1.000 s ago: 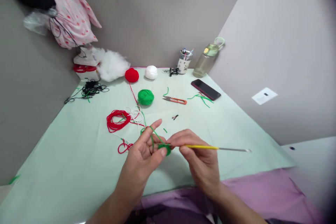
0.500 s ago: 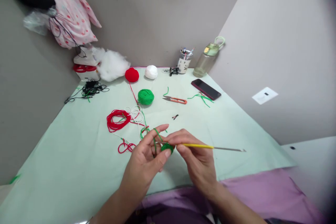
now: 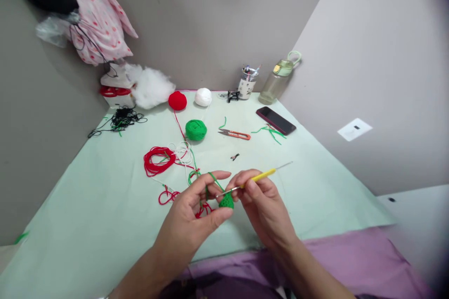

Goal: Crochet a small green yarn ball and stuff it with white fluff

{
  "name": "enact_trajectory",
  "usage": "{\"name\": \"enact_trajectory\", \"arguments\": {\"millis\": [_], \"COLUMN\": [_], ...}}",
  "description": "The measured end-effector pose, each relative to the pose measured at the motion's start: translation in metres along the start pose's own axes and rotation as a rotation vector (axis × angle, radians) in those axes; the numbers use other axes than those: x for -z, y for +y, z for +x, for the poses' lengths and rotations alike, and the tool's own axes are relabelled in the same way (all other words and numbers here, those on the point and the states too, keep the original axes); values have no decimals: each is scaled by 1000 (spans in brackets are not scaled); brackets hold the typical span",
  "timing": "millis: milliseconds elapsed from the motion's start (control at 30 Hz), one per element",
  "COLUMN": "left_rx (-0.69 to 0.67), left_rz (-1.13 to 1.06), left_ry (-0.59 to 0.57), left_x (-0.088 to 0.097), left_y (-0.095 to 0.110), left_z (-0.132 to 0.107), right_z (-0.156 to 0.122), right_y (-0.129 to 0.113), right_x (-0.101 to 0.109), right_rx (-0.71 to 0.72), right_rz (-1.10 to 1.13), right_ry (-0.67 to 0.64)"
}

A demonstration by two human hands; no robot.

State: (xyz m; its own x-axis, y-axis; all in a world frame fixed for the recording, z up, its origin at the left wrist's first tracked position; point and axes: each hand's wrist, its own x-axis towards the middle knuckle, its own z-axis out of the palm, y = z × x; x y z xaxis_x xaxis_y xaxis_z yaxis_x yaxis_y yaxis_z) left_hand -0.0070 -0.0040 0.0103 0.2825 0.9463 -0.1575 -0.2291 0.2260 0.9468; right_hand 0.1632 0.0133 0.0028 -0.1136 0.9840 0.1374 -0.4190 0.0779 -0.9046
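Note:
My right hand (image 3: 261, 201) pinches a double-ended crochet hook with a yellow grip (image 3: 264, 175). The hook's left end lies at the top of a small green crochet piece (image 3: 227, 201), and its other end points up to the right. My left hand (image 3: 196, 208) has the piece between thumb and fingers, its index finger stretched out. Green working yarn (image 3: 217, 181) runs over that finger to the hook. Red yarn strands (image 3: 204, 210) show behind the left hand. How firmly the left fingers grip the piece is partly hidden.
A green yarn ball (image 3: 196, 130), a red ball (image 3: 177, 100) and a white ball (image 3: 203, 97) sit beyond my hands. Coiled red yarn (image 3: 159, 161) lies left. Orange thread snips (image 3: 235, 134), a phone (image 3: 276, 120) and a bottle (image 3: 277, 79) are further back.
The crochet hook has tilted, its free end swinging up and to the left. The green piece has turned and shows more of its surface. My right hand has rotated with the hook.

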Motion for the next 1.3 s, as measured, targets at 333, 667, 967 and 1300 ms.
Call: {"name": "enact_trajectory", "arguments": {"millis": [333,667,967,1300], "left_rx": [-18,152,52,70], "left_rz": [29,-418,-315,-320], "left_ry": [157,12,2,-9], "left_x": [-4,-7,0,0], "left_y": [0,4,3,0], "left_z": [1,3,2,2], "right_z": [-9,-20,-5,-8], "right_y": [-1,-1,-2,4], "right_x": [0,4,4,4], "right_rx": [374,791,210,183], "right_rz": [-436,-937,-124,-104], "right_ry": [-67,-93,-47,-2]}}
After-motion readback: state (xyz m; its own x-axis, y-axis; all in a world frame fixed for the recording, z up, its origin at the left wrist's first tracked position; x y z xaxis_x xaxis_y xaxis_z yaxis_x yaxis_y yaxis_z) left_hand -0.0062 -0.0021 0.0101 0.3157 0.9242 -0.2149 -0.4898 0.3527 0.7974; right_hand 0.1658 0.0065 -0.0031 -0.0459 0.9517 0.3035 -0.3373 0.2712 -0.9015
